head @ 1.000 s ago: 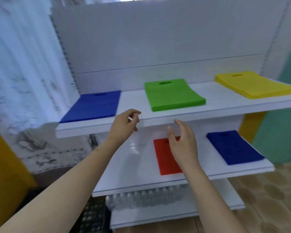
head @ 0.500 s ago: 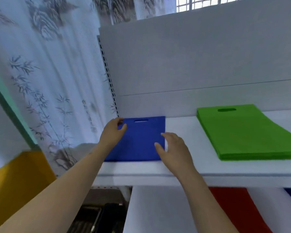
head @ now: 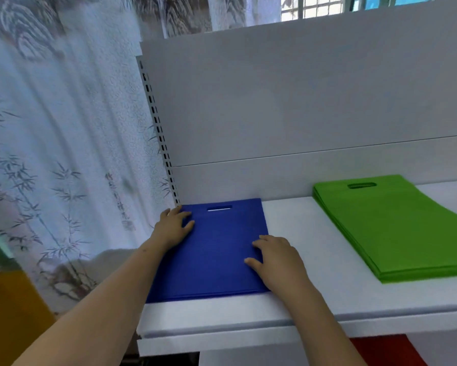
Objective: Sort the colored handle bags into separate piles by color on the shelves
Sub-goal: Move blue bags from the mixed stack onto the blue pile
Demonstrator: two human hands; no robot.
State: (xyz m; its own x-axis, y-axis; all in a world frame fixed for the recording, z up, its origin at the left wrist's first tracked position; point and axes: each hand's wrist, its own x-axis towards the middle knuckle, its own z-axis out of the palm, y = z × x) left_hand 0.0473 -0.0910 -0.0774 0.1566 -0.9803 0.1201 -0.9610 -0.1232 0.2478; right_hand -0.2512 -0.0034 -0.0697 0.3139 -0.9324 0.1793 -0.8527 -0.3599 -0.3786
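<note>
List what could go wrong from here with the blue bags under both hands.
1. The blue bags lie close to the front edge of the shelf; a pull could slide them off.
2. The left hand and right hand rest flat near opposite sides; uneven pushing may skew the pile.
3. The green bags sit nearby; a sideways shove could bump them.

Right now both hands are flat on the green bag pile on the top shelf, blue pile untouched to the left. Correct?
Not quite. The head view shows the left hand and right hand resting on the blue bag pile, at the left end of the top shelf. The green bag pile lies untouched to the right.
</note>
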